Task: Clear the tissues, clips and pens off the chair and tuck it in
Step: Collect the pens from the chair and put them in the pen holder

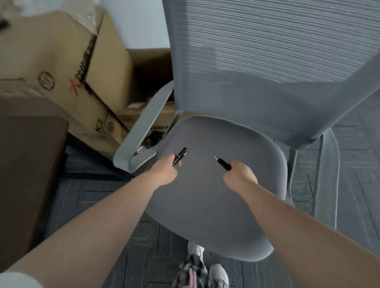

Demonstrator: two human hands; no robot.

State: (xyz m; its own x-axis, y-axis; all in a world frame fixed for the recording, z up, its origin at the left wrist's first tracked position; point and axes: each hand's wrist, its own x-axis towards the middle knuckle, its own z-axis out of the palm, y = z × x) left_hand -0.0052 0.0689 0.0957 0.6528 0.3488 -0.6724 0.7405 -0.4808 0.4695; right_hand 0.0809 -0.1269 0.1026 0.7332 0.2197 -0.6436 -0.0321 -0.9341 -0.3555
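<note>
Seen from above, at frame centre, the left hand (165,172) grips a capped black pen (179,156) and the right hand (240,175) an uncapped pen (223,163), both pointing up-frame over the bare grey chair seat (204,199), desk corner (25,158) lower left.

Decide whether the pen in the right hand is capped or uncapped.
Uncapped: the pen in the right hand shows a bare pointed tip.

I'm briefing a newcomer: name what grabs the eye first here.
Two bare hands meet over the grey chair seat: the left hand grips black pens, the right hand an uncapped pen, tip pointing forward. Cardboard boxes are stacked left of the chair.
</note>
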